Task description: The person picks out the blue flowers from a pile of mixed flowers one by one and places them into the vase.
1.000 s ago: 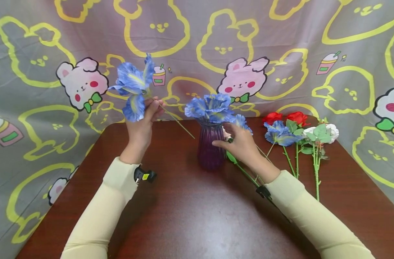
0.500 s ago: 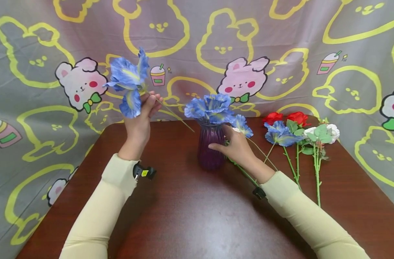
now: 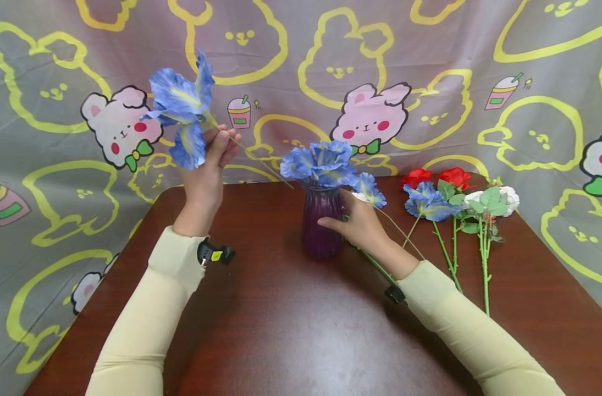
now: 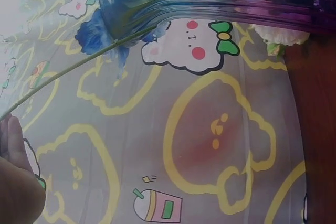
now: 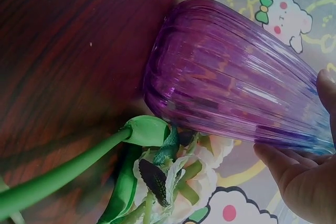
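In the head view my left hand (image 3: 204, 170) pinches the thin stem of a blue iris (image 3: 177, 96), up left of the vase. The stem slants down right, its end just short of the blue flowers (image 3: 320, 164) standing in the vase. That ribbed purple glass vase (image 3: 321, 231) stands upright on the table. My right hand (image 3: 365, 223) holds its right side, thumb on the near face. From the right wrist, fingers and thumb (image 5: 326, 95) lie on opposite sides of the vase's upper part (image 5: 220, 72). The left wrist view shows the bare stem (image 4: 79, 61) near the glass.
Right of the vase lie another blue flower (image 3: 370, 190), a blue iris (image 3: 429, 202), red roses (image 3: 455, 179) and white flowers (image 3: 508, 201) on long stems. A pale flower (image 5: 197, 182) lies close beside the vase. A patterned cloth (image 3: 291, 71) hangs behind the table (image 3: 291, 330).
My left hand has risen and shifted left, lifting the blue iris and its stem end. My right hand has moved slightly left onto the vase and then stayed there.
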### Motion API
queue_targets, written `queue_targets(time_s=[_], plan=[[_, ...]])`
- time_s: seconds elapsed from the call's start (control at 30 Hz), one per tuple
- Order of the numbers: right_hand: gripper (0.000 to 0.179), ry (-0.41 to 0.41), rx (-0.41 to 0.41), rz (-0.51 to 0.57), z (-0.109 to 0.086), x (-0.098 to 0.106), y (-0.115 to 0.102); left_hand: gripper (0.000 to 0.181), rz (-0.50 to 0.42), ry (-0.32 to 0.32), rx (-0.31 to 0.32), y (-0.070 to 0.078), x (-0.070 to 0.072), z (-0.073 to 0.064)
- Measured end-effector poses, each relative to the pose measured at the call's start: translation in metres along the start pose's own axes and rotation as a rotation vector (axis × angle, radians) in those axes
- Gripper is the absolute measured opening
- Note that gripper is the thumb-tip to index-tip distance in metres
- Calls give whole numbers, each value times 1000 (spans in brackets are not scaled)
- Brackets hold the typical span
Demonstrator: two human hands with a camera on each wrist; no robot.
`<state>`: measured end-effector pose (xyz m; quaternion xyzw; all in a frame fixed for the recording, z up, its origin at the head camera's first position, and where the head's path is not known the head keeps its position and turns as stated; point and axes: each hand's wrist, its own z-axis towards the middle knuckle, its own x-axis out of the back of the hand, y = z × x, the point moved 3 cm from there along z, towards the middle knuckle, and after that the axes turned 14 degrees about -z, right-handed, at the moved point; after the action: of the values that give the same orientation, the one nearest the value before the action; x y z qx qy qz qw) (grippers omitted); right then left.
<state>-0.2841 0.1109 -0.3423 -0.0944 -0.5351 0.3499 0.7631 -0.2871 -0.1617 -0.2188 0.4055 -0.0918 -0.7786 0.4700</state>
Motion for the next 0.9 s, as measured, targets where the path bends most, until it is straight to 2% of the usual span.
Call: queue_targets(time_s=[0.17, 0.47, 0.9], plan=[[81, -6, -9, 1, 0, 0, -1, 10, 19, 9, -12, 7, -5, 5], [82, -22, -24, 20, -1, -1, -1, 9, 61, 18, -73, 16, -12, 10], [86, -24, -37, 31, -3, 0, -1, 13, -11, 1, -110, 26, -25, 16]])
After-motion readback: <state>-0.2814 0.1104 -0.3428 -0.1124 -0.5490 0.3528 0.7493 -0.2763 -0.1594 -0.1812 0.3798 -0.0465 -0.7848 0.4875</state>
